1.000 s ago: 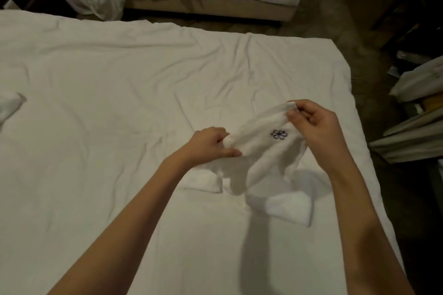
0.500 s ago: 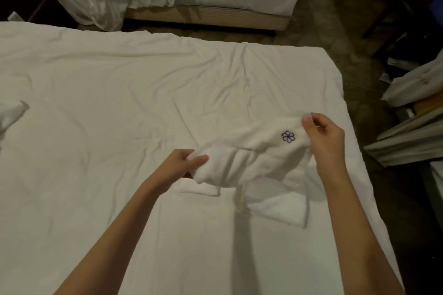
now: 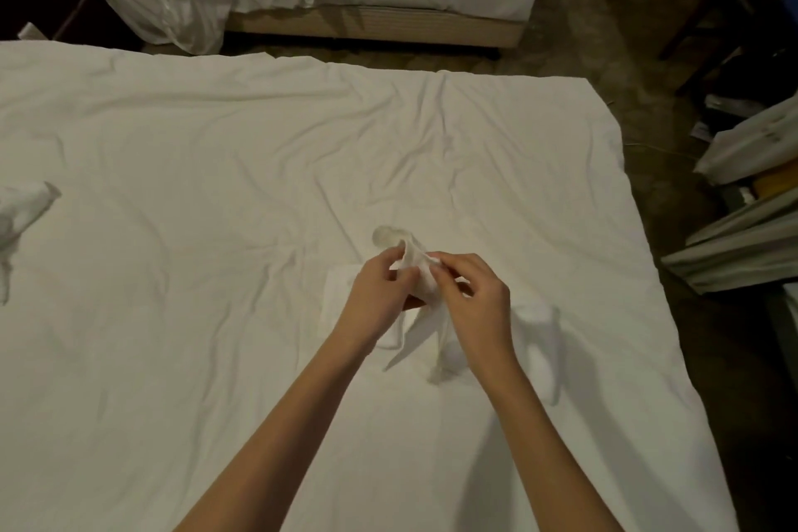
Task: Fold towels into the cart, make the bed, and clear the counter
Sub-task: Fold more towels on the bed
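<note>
Both hands meet mid-air over the bed [image 3: 216,168], R of centre. Left hand [image 3: 380,294] and right hand [image 3: 470,298] each pinch the towel [image 3: 416,272] top edge, fingertips nearly touching. Towel hangs toward 6 o'clock, long axis 12–6, tail brushing the sheet. Hands equally near. Bed edge at 3 o'clock; open room from 9 to 12.

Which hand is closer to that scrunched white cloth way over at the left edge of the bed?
Left. The left hand is on the side toward the scrunched cloth, though far across the sheet from it. The right hand is just beyond the left, farther away. Both pinch the small towel.
</note>
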